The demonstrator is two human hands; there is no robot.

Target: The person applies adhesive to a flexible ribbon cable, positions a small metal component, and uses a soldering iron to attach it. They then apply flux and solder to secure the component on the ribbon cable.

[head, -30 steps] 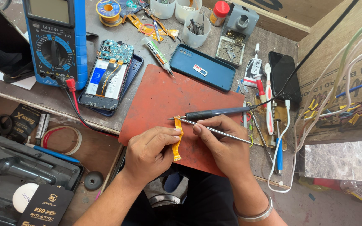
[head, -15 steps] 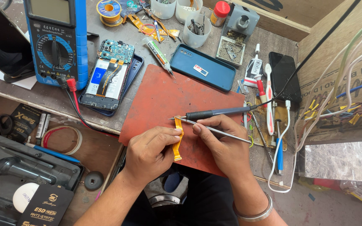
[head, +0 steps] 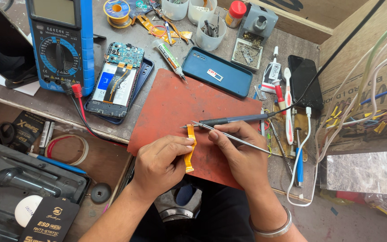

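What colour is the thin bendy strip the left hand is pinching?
Orange. The strip shows best in the head view, held by the left hand over the red mat.

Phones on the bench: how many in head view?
3. An opened phone with its board exposed lies beside the blue multimeter; a teal phone, back up, above the red mat; a black phone at the right. Clutter may hide more.

Bare forearms, silver bangle point(head: 272, 228)
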